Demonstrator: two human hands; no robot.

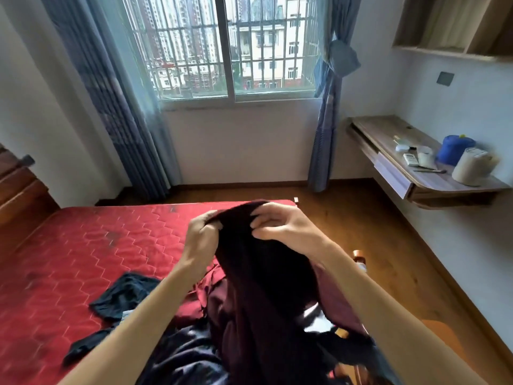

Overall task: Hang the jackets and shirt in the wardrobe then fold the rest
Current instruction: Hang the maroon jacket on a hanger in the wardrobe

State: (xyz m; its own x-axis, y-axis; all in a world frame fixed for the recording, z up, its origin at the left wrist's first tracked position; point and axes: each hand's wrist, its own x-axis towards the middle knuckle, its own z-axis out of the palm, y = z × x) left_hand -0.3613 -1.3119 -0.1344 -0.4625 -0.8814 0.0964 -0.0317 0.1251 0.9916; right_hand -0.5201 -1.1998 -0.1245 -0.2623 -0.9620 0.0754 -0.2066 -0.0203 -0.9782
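Dark maroon garment (258, 273) is held raised above the near edge of the red mattress (83, 245), left hand (201, 234) and right hand (280, 226) both pinching its top fold with curled fingers; judged risk: its trailing hem, tangled in the heaped clothes (188, 354) there, drags them floorward.

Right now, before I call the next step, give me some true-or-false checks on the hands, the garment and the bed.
The left hand and right hand both grip the dark maroon garment. True.
That garment lies flat. False: it is held up over the red mattress.
A dark crumpled garment lies on the mattress, left of the arms. True.
The wall desk is bare. False: it carries a blue container and other items.
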